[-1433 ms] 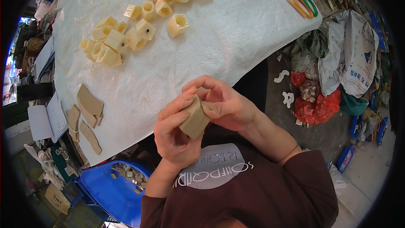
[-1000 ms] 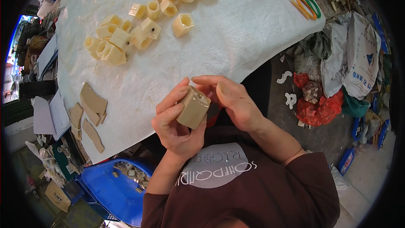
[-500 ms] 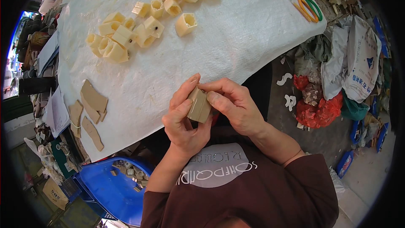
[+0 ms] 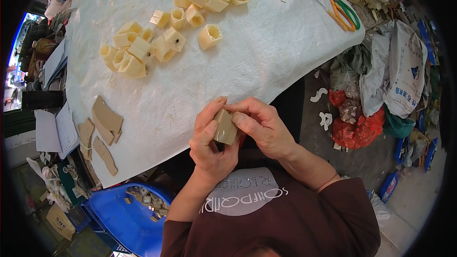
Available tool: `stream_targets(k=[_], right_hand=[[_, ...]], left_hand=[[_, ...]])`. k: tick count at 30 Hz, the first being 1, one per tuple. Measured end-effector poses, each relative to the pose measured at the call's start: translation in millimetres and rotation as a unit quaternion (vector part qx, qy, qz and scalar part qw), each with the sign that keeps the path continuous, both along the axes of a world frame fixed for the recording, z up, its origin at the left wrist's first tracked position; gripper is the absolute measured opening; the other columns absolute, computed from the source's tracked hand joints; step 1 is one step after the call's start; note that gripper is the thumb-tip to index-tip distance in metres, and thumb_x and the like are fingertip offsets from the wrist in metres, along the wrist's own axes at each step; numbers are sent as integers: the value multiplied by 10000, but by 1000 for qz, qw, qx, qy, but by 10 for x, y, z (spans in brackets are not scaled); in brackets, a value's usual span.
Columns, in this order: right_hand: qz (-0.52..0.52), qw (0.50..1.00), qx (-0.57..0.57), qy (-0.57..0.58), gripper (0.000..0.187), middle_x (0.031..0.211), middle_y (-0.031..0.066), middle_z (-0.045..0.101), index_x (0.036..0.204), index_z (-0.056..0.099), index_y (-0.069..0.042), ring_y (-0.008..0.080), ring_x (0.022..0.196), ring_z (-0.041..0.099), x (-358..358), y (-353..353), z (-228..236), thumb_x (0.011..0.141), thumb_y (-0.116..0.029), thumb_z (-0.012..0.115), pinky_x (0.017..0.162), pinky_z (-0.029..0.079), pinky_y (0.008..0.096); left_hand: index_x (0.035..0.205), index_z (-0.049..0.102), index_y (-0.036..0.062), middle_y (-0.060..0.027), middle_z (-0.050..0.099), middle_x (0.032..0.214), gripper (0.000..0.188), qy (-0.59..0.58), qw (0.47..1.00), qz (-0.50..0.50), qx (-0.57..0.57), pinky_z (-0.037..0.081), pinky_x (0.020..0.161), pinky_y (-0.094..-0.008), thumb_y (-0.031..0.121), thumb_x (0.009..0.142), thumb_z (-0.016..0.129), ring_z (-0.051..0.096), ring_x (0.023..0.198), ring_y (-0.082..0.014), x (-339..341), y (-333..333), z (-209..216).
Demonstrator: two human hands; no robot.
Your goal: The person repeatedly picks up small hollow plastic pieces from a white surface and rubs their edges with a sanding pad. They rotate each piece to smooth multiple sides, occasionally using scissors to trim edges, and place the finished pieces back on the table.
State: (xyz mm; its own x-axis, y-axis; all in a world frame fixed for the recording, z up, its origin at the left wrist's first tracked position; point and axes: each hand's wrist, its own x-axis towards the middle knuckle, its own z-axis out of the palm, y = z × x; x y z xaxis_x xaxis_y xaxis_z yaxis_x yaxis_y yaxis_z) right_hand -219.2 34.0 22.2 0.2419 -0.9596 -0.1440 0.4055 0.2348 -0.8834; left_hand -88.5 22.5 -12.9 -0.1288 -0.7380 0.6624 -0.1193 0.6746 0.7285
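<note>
Between my two hands is a small tan block (image 4: 225, 127) with flat faces and a shiny surface, held just off the near edge of the table. My left hand (image 4: 209, 140) wraps around its left side, with fingers and thumb closed on it. My right hand (image 4: 262, 126) pinches its upper right edge with thumb and forefinger. Fingers hide part of the block, and I cannot make out what it is made of. Farther off, several cream-coloured hollow blocks (image 4: 210, 37) lie on the white sheet (image 4: 266, 52). Flat tan pieces (image 4: 105, 118) lie at the sheet's left edge.
Green-handled scissors (image 4: 350, 14) and an orange-handled tool (image 4: 340, 19) lie at the far right corner. Below the table's left side stands a blue basket (image 4: 133, 219) with small pieces in it. Red bags (image 4: 357, 128) and a white sack (image 4: 403, 69) are on the right.
The block is turned slightly in my fingers, and both hands sit a little lower. My grip stays on it.
</note>
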Motion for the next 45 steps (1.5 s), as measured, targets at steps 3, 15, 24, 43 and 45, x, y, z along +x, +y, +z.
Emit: stream_targets(k=[3, 15, 24, 43, 45], right_hand=[[2, 999, -3, 51, 240, 889, 23, 557, 1095, 531, 7, 42, 740, 514, -15, 15, -25, 929, -158, 474, 627, 449, 191], [-9, 999, 21, 42, 215, 853, 10, 528, 1090, 514, -15, 41, 717, 484, 33, 47, 14, 922, -137, 459, 622, 425, 193], [-30, 993, -33, 109, 237, 941, 28, 497, 1116, 478, -25, 59, 808, 464, 117, 108, -41, 894, -110, 486, 699, 414, 220], [6, 997, 18, 70, 254, 892, 42, 565, 1079, 503, -3, 91, 814, 559, 13, 76, -82, 841, -48, 579, 718, 486, 256], [17, 998, 19, 56, 229, 864, 44, 568, 1058, 509, -3, 82, 770, 559, -25, 62, -93, 843, -50, 569, 657, 492, 244]], left_hand=[[1123, 331, 54, -282, 489, 1158, 636, -37, 999, 10, -32, 480, 832, -427, -159, 627, 667, 556, 1001, -377, 6, -19, -8], [1087, 323, 50, -285, 485, 1151, 556, -57, 997, 43, -23, 481, 827, -427, -141, 673, 642, 554, 1016, -364, -21, 3, -17], [1069, 310, 52, -297, 482, 1145, 493, -80, 994, 70, -25, 492, 813, -424, -65, 730, 647, 559, 1010, -361, -24, 19, -58], [1068, 308, 64, -286, 443, 1189, 479, -29, 998, 6, 61, 479, 853, -414, -117, 738, 604, 538, 1043, -345, -7, 67, -5], [1067, 306, 67, -282, 439, 1191, 500, -19, 998, -14, 67, 470, 871, -422, -133, 724, 610, 530, 1058, -348, 2, 82, -3]])
